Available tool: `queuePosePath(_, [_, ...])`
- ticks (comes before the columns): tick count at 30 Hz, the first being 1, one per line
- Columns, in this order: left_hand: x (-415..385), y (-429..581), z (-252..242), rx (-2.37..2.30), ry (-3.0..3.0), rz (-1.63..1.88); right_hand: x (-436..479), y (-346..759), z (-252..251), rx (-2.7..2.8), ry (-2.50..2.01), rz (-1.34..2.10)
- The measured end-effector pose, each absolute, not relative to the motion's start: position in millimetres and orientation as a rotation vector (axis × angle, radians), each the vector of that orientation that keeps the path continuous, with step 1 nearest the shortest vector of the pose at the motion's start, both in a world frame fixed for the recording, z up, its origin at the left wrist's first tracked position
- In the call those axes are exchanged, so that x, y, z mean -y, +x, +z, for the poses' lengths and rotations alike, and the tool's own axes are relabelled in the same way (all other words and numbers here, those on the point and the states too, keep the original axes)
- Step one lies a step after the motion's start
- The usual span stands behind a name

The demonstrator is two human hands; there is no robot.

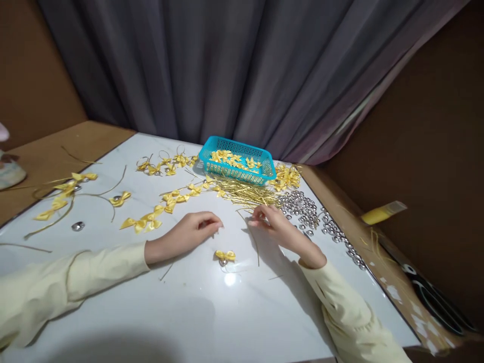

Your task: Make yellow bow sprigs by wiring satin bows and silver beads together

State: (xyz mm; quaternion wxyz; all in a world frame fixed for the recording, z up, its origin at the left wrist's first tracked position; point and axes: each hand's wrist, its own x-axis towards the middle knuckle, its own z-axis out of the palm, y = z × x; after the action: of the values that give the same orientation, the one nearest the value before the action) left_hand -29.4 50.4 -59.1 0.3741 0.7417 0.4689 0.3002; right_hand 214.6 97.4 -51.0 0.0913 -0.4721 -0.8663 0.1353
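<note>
My left hand (192, 231) is over the white tabletop, thumb and fingertips pressed together; whatever lies between them is too small to make out. My right hand (270, 224) has curled fingers by the gold wire bundle (245, 191). At its fingertips is a thin gold wire (255, 243), seemingly pinched there. Between and below both hands lies a yellow ribbon bow (226, 255) with a silver piece at its underside. Several yellow bows (151, 219) form a slanting row beyond my left hand. Silver bells or beads (298, 204) are heaped just past my right hand.
A blue plastic basket (236, 174) holding yellow bows stands at the back, before a grey curtain (212, 65). More bows with wires (66, 189) lie at left. Black-handled scissors (434, 297) and a yellow-filled tube (383, 213) are along the right edge.
</note>
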Motion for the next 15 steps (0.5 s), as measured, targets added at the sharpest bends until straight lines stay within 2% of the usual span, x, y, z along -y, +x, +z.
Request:
queuePosePath(7, [-53, -32, -71, -1.222, 1.991, 0.792, -73, 199, -59, 2.743, -1.595, 0.265])
queuePosePath(15, [-84, -48, -83, -1.144, 2.548, 0.814, -69, 198, -52, 2.773, -1.675, 0.221])
